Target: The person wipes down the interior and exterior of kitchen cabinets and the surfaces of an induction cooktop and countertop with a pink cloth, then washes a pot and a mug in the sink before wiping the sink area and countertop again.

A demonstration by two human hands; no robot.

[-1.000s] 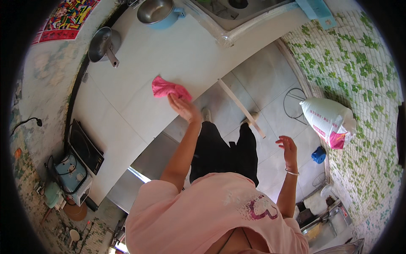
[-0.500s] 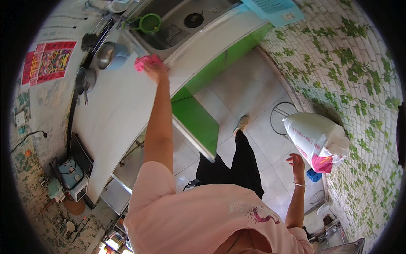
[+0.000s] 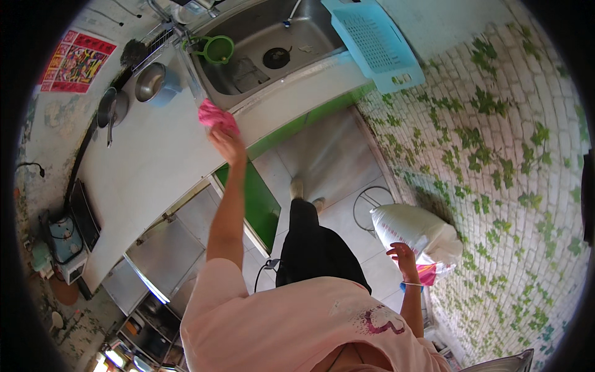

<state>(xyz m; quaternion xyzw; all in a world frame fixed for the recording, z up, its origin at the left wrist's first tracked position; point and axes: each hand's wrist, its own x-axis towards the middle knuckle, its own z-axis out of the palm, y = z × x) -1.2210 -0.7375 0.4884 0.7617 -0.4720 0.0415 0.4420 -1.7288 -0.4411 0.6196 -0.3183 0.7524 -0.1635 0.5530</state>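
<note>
My left hand (image 3: 227,145) is stretched out over the white countertop (image 3: 152,164), its fingers closed on a bunched pink cloth (image 3: 217,116). The cloth rests on the counter close to the near left corner of the steel sink (image 3: 246,97). Part of it is covered by my fingers. My right hand (image 3: 404,256) hangs at my right side, holding nothing, its fingers loosely bent and apart. In this view it overlaps the white sack (image 3: 406,226) standing by the wall.
A green strainer (image 3: 218,49) sits at the sink's left corner, and a light blue basket (image 3: 392,84) at its right end. Two pots, one steel and blue (image 3: 166,87), one dark with a handle (image 3: 114,108), stand along the wall. A green cabinet door (image 3: 263,204) hangs open beside my legs.
My view has swung, so more of the sink and the blue basket show. My left hand still grips the cloth near the sink's corner. My feet have shifted; the right hand stays empty.
</note>
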